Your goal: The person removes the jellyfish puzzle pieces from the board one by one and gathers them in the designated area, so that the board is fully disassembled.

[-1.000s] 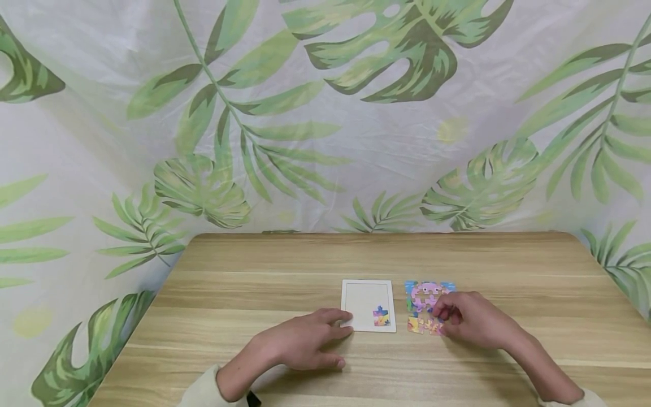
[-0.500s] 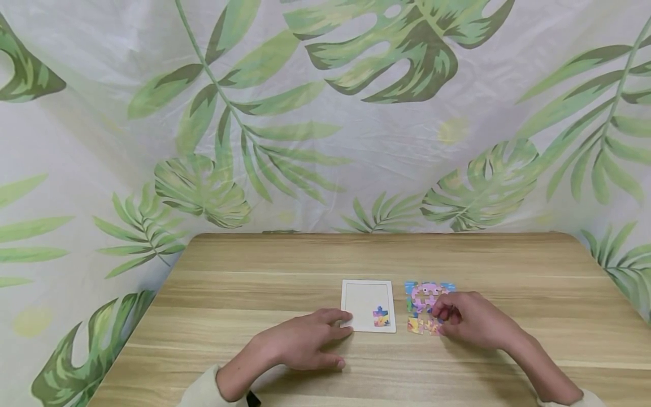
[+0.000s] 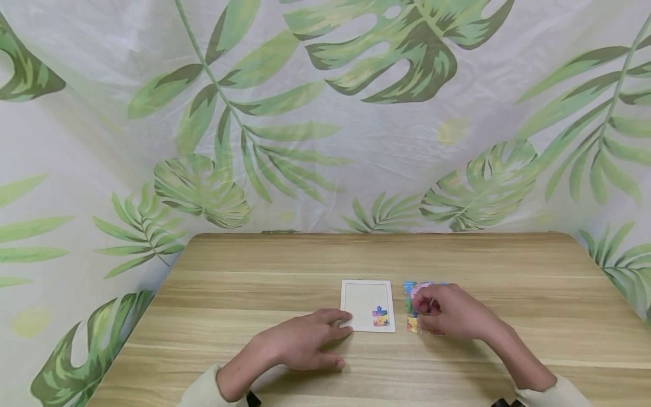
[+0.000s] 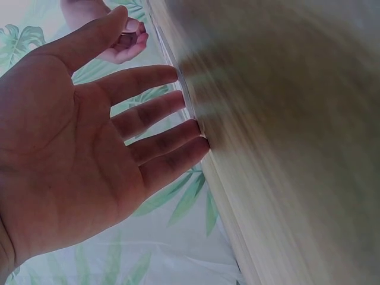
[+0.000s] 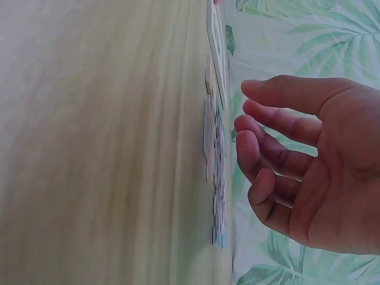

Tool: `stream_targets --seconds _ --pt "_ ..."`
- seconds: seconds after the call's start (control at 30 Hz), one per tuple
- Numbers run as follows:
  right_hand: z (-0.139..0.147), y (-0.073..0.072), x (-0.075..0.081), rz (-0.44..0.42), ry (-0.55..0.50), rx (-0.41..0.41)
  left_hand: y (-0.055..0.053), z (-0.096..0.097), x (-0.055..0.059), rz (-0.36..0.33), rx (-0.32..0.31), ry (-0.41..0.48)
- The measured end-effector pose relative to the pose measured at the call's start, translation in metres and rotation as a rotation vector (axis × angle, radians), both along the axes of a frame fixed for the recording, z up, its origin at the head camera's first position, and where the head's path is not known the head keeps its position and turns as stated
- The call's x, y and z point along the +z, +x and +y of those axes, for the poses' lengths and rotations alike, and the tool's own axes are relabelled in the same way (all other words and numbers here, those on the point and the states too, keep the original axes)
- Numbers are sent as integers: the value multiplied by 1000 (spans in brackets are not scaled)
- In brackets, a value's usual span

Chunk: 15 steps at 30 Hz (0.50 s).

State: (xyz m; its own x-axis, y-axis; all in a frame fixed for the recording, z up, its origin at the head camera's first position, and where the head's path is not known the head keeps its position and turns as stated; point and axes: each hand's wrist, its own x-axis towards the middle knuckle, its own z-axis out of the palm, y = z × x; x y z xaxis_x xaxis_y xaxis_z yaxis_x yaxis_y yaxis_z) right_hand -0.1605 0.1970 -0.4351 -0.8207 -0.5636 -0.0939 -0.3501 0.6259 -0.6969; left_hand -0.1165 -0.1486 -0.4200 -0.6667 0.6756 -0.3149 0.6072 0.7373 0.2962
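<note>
A white puzzle tray (image 3: 362, 299) lies flat on the table, with a few joined jigsaw pieces (image 3: 380, 317) in its lower right corner. My left hand (image 3: 307, 339) rests its fingertips at the tray's left edge; its fingers look straight in the left wrist view. Right of the tray lie the other jigsaw pieces (image 3: 413, 324), blue, pink and yellow, partly covered by my right hand (image 3: 458, 316). Seen from the right wrist, that hand hovers over the jigsaw pieces (image 5: 218, 178) with loosely curled fingers (image 5: 279, 154), thumb and forefinger apart and nothing between them.
The wood-grain table (image 3: 254, 271) has rounded back corners. Behind it hangs a pale cloth (image 3: 396, 158) printed with green leaves, which also reaches down along both sides.
My right hand has moved left and slightly away from me, now covering more of the loose jigsaw pieces. The left hand and the tray have stayed in place.
</note>
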Motion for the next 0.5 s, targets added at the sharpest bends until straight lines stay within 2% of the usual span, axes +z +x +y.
stream_targets --seconds 0.17,0.5 --pt "-7 -4 0 -7 1 0 0 1 1 4 -3 -11" --pt "-26 -11 1 58 -2 60 0 2 0 4 -5 -9"
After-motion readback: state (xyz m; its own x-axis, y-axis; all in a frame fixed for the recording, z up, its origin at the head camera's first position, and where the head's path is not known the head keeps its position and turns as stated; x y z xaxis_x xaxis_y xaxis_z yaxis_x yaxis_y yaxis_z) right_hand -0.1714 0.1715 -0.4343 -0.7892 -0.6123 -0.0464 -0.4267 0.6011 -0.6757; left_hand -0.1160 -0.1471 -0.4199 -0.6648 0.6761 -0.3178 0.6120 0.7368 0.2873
